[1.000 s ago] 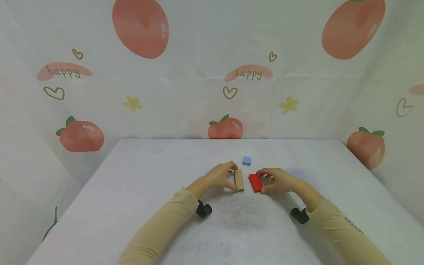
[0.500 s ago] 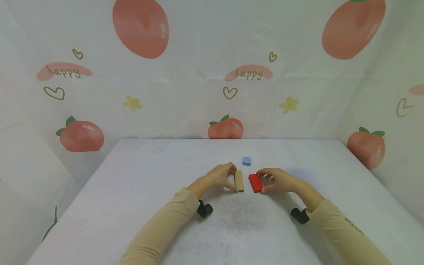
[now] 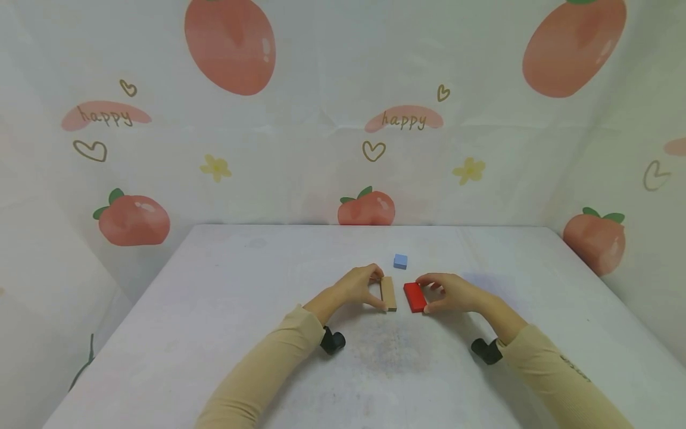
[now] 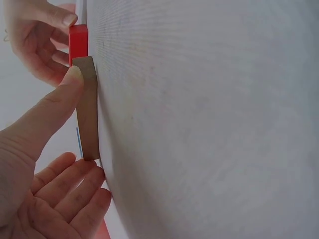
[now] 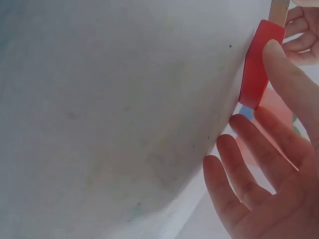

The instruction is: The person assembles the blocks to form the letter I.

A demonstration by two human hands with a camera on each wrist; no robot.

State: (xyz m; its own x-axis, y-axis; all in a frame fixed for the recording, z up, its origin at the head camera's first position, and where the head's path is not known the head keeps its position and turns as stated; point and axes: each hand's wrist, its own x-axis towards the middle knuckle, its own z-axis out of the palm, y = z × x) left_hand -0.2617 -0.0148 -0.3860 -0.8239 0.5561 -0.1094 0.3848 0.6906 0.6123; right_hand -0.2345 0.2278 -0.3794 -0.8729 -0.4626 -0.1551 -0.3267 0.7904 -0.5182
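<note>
Left hand [image 3: 355, 288] pinches the tan block [image 3: 388, 293] end to end, thumb at its near end and fingers at its far end. Right hand [image 3: 453, 292] pinches the red block [image 3: 414, 297] the same way. Both blocks lie flat on the desk [image 3: 214, 310], long axes running near to far, side by side with a narrow gap between them. Just beyond the gap, apart from both hands, sits a small blue cube [image 3: 399, 261].
</note>
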